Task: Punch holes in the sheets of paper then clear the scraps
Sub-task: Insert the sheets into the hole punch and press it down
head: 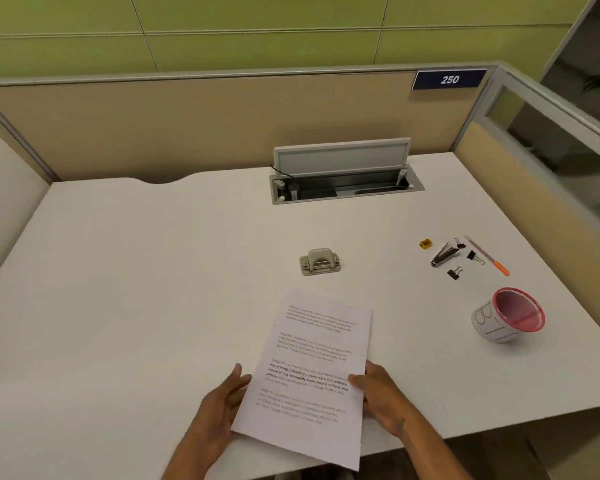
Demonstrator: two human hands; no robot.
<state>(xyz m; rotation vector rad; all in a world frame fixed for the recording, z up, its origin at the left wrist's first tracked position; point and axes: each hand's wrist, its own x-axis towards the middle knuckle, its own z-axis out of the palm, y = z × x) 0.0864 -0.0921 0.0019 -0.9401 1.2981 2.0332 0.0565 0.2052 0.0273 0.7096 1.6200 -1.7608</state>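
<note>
Printed white sheets of paper [312, 372] are held above the near edge of the white desk [136, 289], tilted slightly to the right. My right hand [378, 393] grips their right edge, thumb on top. My left hand [222, 403] rests against their left edge with fingers spread, partly under the paper. A small grey hole punch [320, 261] sits on the desk beyond the paper's far end, apart from both hands. A pink-rimmed paper cup [510, 317] lies tipped at the right.
At the far right lie a yellow sharpener [425, 243], a metal staple remover [444, 255], three black binder clips [454, 273] and an orange-tipped pencil [487, 256]. An open cable hatch [343, 178] sits at the back. Beige partitions [187, 126] enclose the desk.
</note>
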